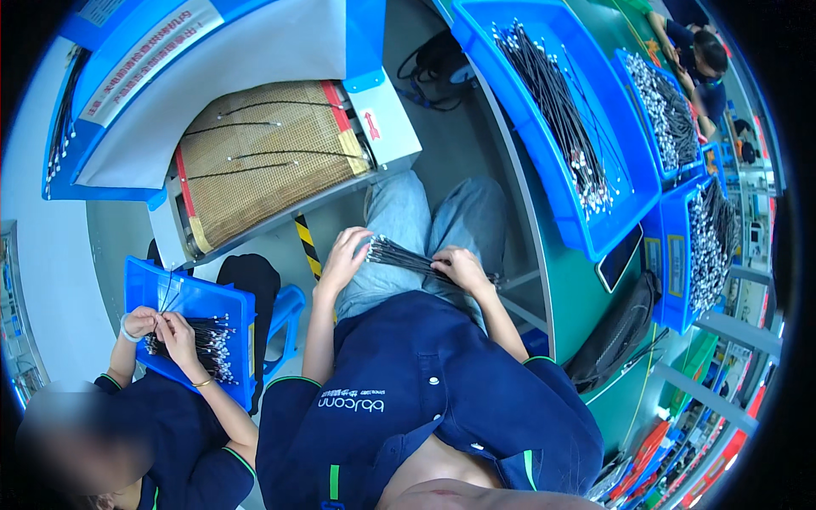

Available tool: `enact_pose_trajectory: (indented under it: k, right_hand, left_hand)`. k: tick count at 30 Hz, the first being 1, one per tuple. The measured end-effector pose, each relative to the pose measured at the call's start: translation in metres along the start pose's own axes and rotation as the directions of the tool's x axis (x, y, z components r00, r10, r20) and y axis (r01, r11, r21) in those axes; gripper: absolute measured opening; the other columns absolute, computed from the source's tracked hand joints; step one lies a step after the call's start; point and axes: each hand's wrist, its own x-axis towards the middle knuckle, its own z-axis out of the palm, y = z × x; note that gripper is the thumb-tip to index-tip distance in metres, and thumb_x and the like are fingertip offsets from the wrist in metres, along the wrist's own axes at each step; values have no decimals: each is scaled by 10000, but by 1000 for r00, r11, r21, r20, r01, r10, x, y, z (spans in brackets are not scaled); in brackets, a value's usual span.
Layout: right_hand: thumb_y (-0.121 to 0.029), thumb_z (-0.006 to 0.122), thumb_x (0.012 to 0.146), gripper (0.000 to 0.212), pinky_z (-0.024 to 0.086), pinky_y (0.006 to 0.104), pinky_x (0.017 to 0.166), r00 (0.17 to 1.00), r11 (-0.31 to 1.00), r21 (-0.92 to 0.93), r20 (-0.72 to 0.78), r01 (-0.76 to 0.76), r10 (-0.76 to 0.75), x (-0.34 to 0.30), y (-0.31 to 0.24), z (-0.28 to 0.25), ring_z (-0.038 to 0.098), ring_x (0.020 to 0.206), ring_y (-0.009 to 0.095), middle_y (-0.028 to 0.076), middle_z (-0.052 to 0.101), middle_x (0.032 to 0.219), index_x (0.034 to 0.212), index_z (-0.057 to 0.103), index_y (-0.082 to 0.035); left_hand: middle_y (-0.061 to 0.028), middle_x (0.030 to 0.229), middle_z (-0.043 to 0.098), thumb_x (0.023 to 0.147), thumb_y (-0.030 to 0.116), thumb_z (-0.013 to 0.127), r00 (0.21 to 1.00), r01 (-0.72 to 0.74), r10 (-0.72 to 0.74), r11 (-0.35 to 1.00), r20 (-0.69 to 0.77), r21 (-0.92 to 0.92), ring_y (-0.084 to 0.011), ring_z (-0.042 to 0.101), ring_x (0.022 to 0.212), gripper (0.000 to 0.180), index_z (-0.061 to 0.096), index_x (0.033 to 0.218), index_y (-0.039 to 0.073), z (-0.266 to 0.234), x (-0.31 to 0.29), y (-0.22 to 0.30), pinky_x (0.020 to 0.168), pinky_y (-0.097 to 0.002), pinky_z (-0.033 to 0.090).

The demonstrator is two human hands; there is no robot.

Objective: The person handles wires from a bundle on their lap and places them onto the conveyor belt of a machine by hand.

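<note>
On the lap, seen from the head camera, a bundle of black cables (406,257) lies across the jeans, so both hands can sort it. Left hand (347,253) rests curled on its connector ends; right hand (461,269) grips the other side. Blue bins (625,217) stand within reach.

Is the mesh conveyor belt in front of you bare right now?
No: several thin black cables lie spread across the tan mesh belt, apart from the bundle held between your left hand and right hand.
</note>
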Motion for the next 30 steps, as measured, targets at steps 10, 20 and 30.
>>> enact_pose_trajectory:
  k: [10,20,30]
  right_hand:
    - [-189,585,860,185,491,389,753,993,990,81,-37,119,-116,-14,-19,-21,623,831,314,127,644,885,911,686,-43]
    - [-200,637,829,240,512,376,712,968,965,128,-134,229,-211,-12,-58,-35,627,823,282,81,617,917,1058,642,-130]
    - [-124,667,809,117,524,323,677,870,883,145,-298,447,-391,2,-80,-28,641,779,232,65,640,866,900,678,-51]
  left_hand:
    - [-149,1214,519,890,127,577,997,-24,22,999,70,27,-307,519,1119,335,527,1213,52,3,3,22,939,-357,416]
    - [-115,882,637,841,81,629,981,-148,146,989,124,7,-252,627,789,122,640,944,16,-12,8,44,703,-338,489]
    - [-95,852,655,780,64,689,939,-341,344,936,-22,91,-252,628,779,130,620,874,10,-17,12,73,674,-343,496]
